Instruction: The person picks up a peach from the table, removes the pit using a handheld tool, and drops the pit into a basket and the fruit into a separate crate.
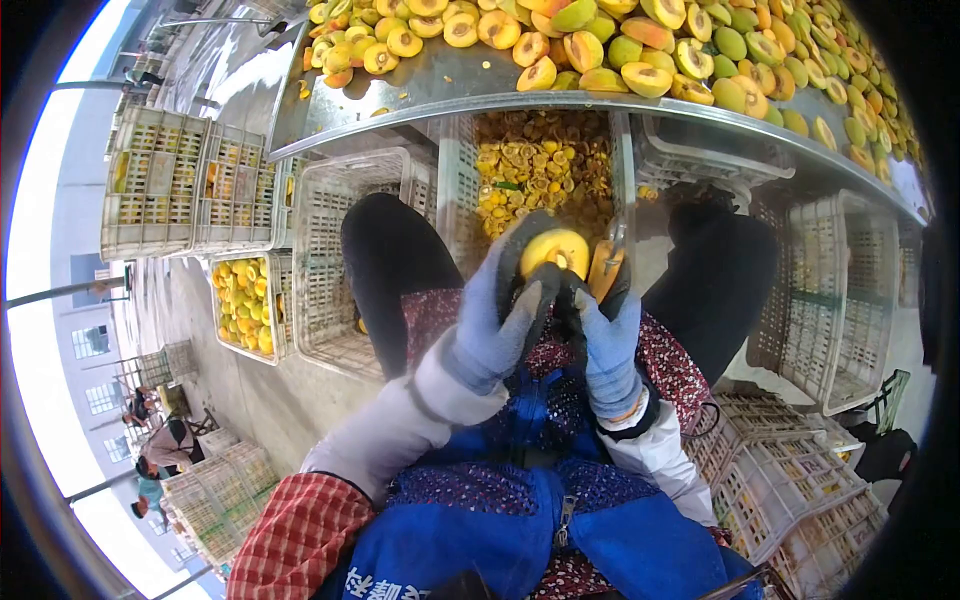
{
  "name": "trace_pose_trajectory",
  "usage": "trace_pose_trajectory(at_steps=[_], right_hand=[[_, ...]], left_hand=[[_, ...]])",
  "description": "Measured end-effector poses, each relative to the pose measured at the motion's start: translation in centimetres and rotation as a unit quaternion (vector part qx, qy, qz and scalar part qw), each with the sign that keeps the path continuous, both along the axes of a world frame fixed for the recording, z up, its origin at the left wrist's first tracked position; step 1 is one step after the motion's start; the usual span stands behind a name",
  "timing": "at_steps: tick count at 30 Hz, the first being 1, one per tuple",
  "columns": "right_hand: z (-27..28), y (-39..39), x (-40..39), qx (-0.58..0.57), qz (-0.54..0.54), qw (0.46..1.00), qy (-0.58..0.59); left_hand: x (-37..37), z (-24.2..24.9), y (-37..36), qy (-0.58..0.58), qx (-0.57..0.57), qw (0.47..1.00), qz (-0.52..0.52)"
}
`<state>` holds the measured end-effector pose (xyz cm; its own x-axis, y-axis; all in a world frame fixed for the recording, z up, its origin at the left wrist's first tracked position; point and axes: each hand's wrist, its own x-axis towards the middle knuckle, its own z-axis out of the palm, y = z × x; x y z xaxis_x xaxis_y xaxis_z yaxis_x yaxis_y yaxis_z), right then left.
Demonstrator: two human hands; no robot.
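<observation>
The fingers [520, 262] of the left hand [497, 320] are curled around a fruit half [556, 250], and they hold it with the cut face turned up toward the camera. The right hand [610, 335] is closed around a second piece of fruit [603, 268] together with a small metal tool [617, 237]; if it is a knife or a pit scoop, I cannot tell. Both hands wear grey-blue gloves and they meet above the lap, just in front of the near edge of the metal table [600, 103].

I judge that the step in hand is the pitting: the fruit is already split, and the next move asks to bring the tool into the hollow of the half and keep the half steady.

The held half is round, with bright yellow flesh and a paler hollow in the middle. Many more cut and whole fruits [640, 45] lie on the tabletop up to its near edge. Under this edge a white crate [455, 190] holds brown-orange scraps, and another crate [245, 305] with yellow fruit stands on the floor at the left.
</observation>
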<state>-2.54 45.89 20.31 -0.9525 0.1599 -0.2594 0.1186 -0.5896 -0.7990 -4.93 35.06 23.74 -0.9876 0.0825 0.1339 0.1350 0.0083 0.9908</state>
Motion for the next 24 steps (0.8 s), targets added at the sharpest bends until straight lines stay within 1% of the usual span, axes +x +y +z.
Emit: trace_pose_trajectory(at_steps=[1, 2, 3, 4, 5, 7, 8, 9, 11, 12, 13, 15, 16, 17, 18, 19, 21, 22, 23, 24], right_hand=[[0.5, 0.6, -0.1, 0.015, 0.036, 0.999, -0.002], [1.1, 1.0, -0.1, 0.061, 0.06, 0.996, 0.023], [1.6, 1.2, -0.2, 0.107, 0.085, 0.989, 0.048], [1.7, 1.3, -0.5, 0.148, 0.117, 0.978, 0.086], [1.6, 1.2, -0.4, 0.146, 0.121, 0.978, 0.086], [1.6, 1.1, -0.5, 0.162, 0.105, 0.978, 0.075], [1.1, 1.2, -0.3, 0.182, 0.113, 0.975, 0.054], [0.6, 0.9, 0.2, 0.184, 0.114, 0.975, 0.056], [-0.2, 0.5, 1.6, 0.361, 0.099, 0.925, 0.071], [2.1, 0.3, 2.0, 0.441, 0.102, 0.882, 0.131], [2.3, 0.0, 2.1, 0.431, 0.149, 0.883, 0.112], [3.2, -0.1, 2.1, 0.465, 0.15, 0.865, 0.11], [3.3, -0.2, 2.1, 0.467, 0.152, 0.864, 0.109], [3.4, -0.3, 2.1, 0.493, 0.154, 0.848, 0.119], [3.4, -0.4, 2.0, 0.517, 0.155, 0.832, 0.128], [3.5, -0.5, 1.9, 0.517, 0.155, 0.832, 0.128], [3.4, -0.7, 1.7, 0.527, 0.144, 0.828, 0.128], [3.3, -0.8, 1.7, 0.526, 0.145, 0.828, 0.127], [3.2, -0.8, 1.7, 0.517, 0.165, 0.834, 0.104], [3.1, -0.9, 1.7, 0.506, 0.185, 0.839, 0.081]], left_hand=[[-0.1, 0.5, -0.5, -0.001, -0.001, 1.0, -0.001], [-0.5, 1.3, -1.5, -0.13, 0.043, 0.99, -0.035], [-1.0, 2.1, -2.4, -0.257, 0.085, 0.96, -0.066], [-1.9, 2.8, -2.9, -0.299, 0.039, 0.947, -0.11], [-2.2, 2.3, -3.5, -0.3, 0.04, 0.947, -0.105], [-2.6, 1.3, -4.3, -0.37, 0.127, 0.912, -0.124], [-2.4, 1.1, -4.0, -0.334, 0.122, 0.93, -0.09], [-2.3, 1.2, -3.6, -0.332, 0.125, 0.931, -0.089], [-1.9, 1.3, -3.0, -0.265, 0.078, 0.961, 0.005], [-1.7, 1.1, -3.0, -0.246, 0.114, 0.963, 0.008], [-1.6, 0.7, -2.8, -0.246, 0.115, 0.962, 0.007], [-1.2, -0.3, -2.5, -0.171, 0.082, 0.981, 0.029], [-0.8, -0.3, -2.3, -0.212, 0.151, 0.965, 0.026], [-0.6, -0.4, -2.2, -0.212, 0.152, 0.965, 0.026], [-0.4, -0.5, -2.1, -0.182, 0.138, 0.973, 0.036], [-0.2, -0.6, -2.0, -0.151, 0.123, 0.98, 0.045], [-0.1, -0.8, -2.2, -0.161, 0.136, 0.977, 0.034], [-0.1, -1.1, -2.1, -0.129, 0.125, 0.983, 0.044], [-0.1, -1.2, -2.1, -0.097, 0.113, 0.987, 0.054], [-0.1, -0.8, -2.1, -0.098, 0.111, 0.987, 0.056]])
